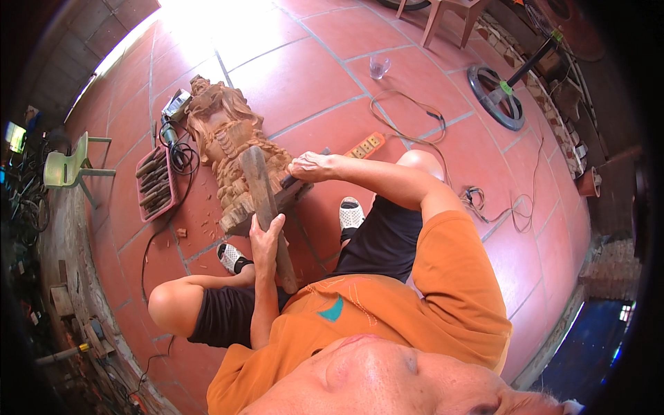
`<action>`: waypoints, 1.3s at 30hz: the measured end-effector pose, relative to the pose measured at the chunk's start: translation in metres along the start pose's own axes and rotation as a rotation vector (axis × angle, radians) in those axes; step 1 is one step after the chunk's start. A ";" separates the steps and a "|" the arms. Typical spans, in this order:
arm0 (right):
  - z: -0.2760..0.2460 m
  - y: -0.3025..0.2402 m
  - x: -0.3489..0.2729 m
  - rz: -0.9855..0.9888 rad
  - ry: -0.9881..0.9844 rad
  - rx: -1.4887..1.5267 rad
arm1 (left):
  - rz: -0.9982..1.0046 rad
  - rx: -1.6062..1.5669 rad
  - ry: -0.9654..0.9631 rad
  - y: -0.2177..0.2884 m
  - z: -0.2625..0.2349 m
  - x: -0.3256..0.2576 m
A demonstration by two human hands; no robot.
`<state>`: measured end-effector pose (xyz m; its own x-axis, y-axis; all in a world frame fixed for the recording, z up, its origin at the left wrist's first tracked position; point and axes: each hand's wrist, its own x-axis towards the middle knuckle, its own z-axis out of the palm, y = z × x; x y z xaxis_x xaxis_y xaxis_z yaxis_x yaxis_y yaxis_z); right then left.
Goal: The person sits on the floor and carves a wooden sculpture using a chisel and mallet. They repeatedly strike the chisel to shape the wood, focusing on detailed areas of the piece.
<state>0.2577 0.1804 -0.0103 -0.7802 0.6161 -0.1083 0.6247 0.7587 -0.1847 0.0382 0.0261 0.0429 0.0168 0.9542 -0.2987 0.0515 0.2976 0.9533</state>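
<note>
1. Hands: the left hand point(266, 235) wraps closed around a long, rough brown wooden mallet point(265, 207).
2. The right hand point(309, 167) clamps a dark chisel point(290, 179) against the reddish, deeply carved wooden statue point(232, 149), lying on terracotta floor tiles point(311, 76).

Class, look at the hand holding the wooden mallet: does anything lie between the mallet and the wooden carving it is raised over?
Nothing visible does. The left hand holds the mallet upright right against the carving. The right hand rests beside it on the carving's edge, gripping a dark tool, off to the side of the mallet head.
</note>
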 end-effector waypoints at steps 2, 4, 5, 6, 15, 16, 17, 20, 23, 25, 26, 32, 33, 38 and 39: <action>0.004 0.002 0.001 -0.029 0.003 -0.004 | 0.000 0.013 0.004 0.000 -0.001 -0.001; 0.004 0.006 0.000 -0.065 0.073 -0.063 | -0.002 0.035 0.010 0.001 -0.002 0.001; 0.006 0.006 0.001 -0.091 0.104 -0.082 | 0.006 0.029 0.009 0.002 -0.002 0.000; 0.013 0.013 0.001 -0.053 0.064 -0.047 | 0.007 0.025 0.000 0.002 0.000 0.002; -0.025 0.022 -0.012 0.166 0.071 -0.098 | -0.005 -0.004 0.072 -0.003 -0.015 -0.003; -0.030 0.032 -0.016 0.212 0.150 -0.029 | -0.002 -0.005 0.077 -0.005 -0.015 -0.002; -0.044 0.039 -0.018 0.256 0.234 0.035 | -0.010 -0.035 0.078 -0.004 -0.015 -0.002; -0.053 0.056 -0.022 0.352 0.330 0.364 | -0.038 -0.109 0.060 -0.006 -0.010 0.001; -0.048 0.042 -0.013 0.344 0.409 0.926 | -0.065 -0.154 0.049 -0.006 -0.008 0.001; -0.059 0.022 -0.008 0.386 0.321 1.119 | -0.078 -0.191 0.062 -0.007 -0.009 0.002; -0.057 0.015 -0.001 0.323 0.331 1.188 | -0.079 -0.186 0.064 -0.007 -0.009 0.003; -0.050 0.005 0.008 0.185 0.185 1.202 | -0.083 -0.206 0.074 -0.009 -0.010 0.007; -0.049 0.006 0.009 0.188 0.217 1.178 | -0.086 -0.204 0.077 -0.009 -0.010 0.007; -0.037 0.009 0.012 0.215 0.253 1.188 | -0.082 -0.204 0.064 -0.010 -0.009 0.007; -0.033 0.010 0.012 0.206 0.250 1.215 | -0.074 -0.197 0.061 -0.009 -0.008 0.007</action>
<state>0.2554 0.2029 0.0191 -0.5619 0.8235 -0.0788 0.1976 0.0412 -0.9794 0.0297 0.0299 0.0323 -0.0404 0.9278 -0.3708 -0.1458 0.3617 0.9208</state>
